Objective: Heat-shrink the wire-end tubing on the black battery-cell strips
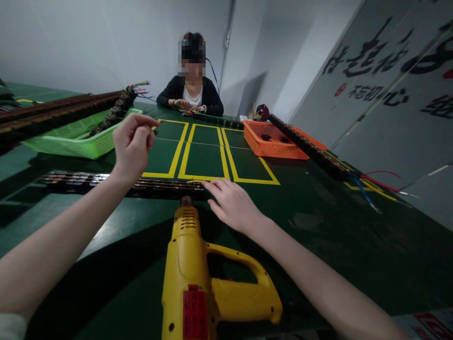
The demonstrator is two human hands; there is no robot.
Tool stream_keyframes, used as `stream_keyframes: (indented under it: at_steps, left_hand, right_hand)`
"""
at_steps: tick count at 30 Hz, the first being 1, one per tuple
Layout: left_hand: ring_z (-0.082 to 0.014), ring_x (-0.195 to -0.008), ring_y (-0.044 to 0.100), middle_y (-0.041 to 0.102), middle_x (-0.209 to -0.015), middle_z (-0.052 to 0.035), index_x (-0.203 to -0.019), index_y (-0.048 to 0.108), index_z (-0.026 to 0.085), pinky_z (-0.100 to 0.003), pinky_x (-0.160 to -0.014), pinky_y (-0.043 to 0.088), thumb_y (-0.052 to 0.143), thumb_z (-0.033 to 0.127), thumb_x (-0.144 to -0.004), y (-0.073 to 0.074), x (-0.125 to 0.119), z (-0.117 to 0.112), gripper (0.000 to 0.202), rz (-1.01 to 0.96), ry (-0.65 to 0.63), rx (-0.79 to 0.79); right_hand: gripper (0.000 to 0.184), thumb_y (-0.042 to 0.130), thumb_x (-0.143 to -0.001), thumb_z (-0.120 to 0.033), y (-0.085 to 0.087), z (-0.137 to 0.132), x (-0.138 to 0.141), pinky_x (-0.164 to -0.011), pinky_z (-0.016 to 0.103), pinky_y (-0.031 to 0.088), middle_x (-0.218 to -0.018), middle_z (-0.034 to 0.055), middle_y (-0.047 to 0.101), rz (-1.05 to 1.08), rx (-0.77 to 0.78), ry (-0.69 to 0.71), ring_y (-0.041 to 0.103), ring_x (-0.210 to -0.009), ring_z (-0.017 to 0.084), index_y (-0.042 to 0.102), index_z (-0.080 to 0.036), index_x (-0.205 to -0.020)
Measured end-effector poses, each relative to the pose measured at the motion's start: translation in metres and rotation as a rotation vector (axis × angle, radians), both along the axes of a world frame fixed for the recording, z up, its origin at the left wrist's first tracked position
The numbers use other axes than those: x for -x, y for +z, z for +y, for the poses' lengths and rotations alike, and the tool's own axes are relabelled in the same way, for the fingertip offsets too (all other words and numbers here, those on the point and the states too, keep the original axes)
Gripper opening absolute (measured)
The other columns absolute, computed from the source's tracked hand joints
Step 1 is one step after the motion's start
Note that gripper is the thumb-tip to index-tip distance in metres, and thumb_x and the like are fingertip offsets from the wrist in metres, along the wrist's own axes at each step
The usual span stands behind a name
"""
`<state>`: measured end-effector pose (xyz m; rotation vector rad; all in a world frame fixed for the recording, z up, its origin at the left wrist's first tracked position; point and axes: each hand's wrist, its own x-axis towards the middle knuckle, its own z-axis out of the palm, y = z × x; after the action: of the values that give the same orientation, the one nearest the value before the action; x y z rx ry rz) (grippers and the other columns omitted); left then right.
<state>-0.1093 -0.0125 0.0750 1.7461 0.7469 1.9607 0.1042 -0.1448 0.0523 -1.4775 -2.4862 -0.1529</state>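
our left hand (132,144) is raised above the strip (159,189), fingers curled in and thumb drawn up near the forefinger; we cannot tell whether anything thin is pinched there. our right hand (231,204) lies low at the strip's right end, fingers loosely stretched and thumb apart from them. its fingertips cover that end, so we cannot make out whether they touch or only hover by the wires there.

the strip lies lengthwise across the green surface (318,236), its middle partly hidden by our left wrist, its far left end blurred into the dark. the yellow gun (187,269) points at it, the nozzle just at its near edge; whether they touch we cannot say. the gun's rear is cut off below.

long bars (60,113) hide much of the green basket (81,147) and run out of view at left. another bar (307,145) leans over the orange basket (272,149), whose dark contents we cannot identify. across from us, a person's (213,97) hands are too small to read.
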Motion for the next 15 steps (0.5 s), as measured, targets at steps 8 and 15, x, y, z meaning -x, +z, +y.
stream_keyframes:
  at_steps: [8, 15]
  left_hand:
    - [-0.0046, -0.037, 0.033, 0.043, -0.044, 0.0068, -0.074, 0.064, 0.017, -0.018, -0.036, 0.022, 0.046, 0.007, -0.072, -0.005, 0.003, 0.002, 0.021, 0.03, -0.021, 0.05]
    - [-0.0053, -0.036, 0.035, 0.045, -0.045, 0.0063, -0.076, 0.064, 0.015, -0.018, -0.033, 0.025, 0.048, 0.013, -0.073, -0.011, 0.006, 0.007, 0.016, 0.062, -0.016, 0.072]
  right_hand:
    - [0.037, 0.056, -0.091, -0.041, -0.048, 0.076, -0.002, -0.082, 0.041, 0.052, -0.115, 0.0073, 0.059, 0.014, 0.029, 0.043, 0.06, -0.097, 0.019, 0.054, -0.017, -0.12]
    - [0.036, 0.056, -0.091, -0.039, -0.032, 0.077, -0.035, -0.076, 0.037, 0.053, -0.115, 0.0072, 0.058, 0.034, -0.112, -0.032, 0.061, -0.093, 0.018, 0.054, -0.017, -0.119]
